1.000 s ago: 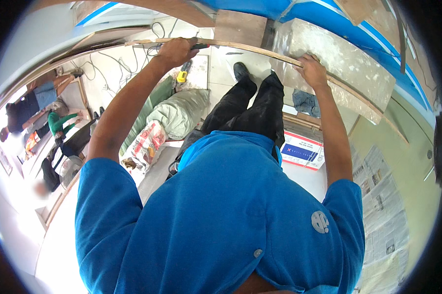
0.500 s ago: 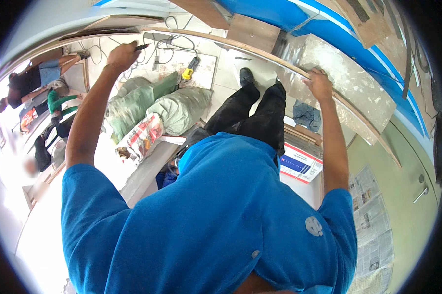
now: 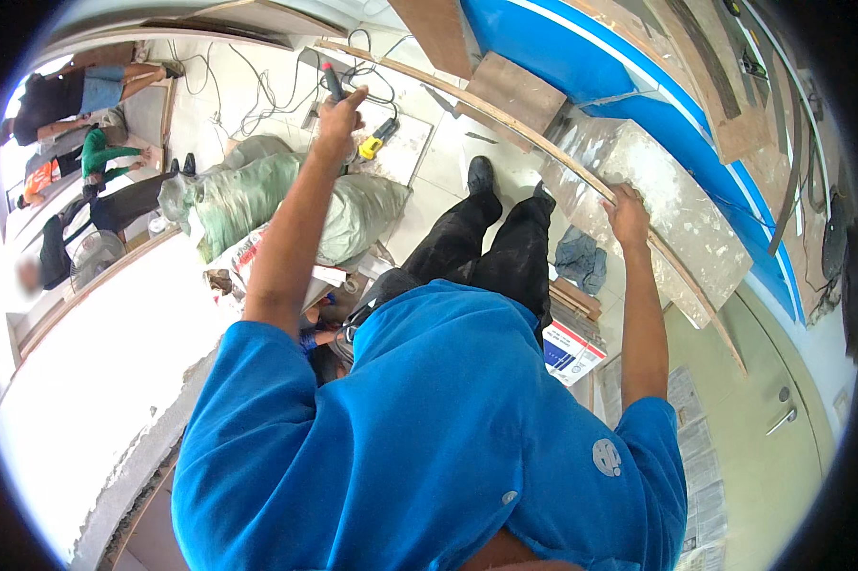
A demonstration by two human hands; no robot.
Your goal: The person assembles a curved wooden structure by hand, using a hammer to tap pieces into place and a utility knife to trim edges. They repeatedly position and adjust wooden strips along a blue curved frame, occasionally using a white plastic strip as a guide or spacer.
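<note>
Clamping the long wooden strip (image 3: 543,143), which runs far left to near right, the right hand (image 3: 628,217) seems its only hold; the left hand's (image 3: 339,122) fingers wrap a red-tipped tool (image 3: 332,82). A twisting grip could swing the strip's far end.

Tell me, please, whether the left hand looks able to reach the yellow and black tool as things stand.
Probably not without bending down: the yellow and black tool lies down near the floor, seemingly well below the left hand, which also holds a dark, red-tipped tool.
</note>
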